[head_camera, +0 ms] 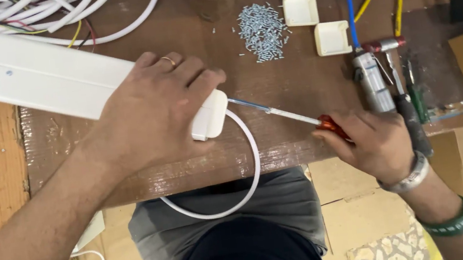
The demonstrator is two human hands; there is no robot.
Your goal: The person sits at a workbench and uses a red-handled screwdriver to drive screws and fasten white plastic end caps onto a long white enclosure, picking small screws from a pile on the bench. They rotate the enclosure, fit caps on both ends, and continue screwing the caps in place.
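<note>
A long white plastic casing lies slantwise across the tabletop, running from the far left corner toward the middle of the near edge. The left hand lies flat over its near end, fingers spread and pressing down rather than wrapped around it. The right hand has its grip closed around the red handle of a screwdriver, whose tip points into the casing's end just beside the left fingertips.

The casing looks light, hollow and stiff, with a smooth shell that would likely slide on the tabletop unless pinned. The flat top near the end being worked seems the best place to hold it. A white cable loops out from that end over the near edge; it looks springy and could tug the casing round.

A heap of small screws lies toward the far edge, well apart from both hands.
</note>
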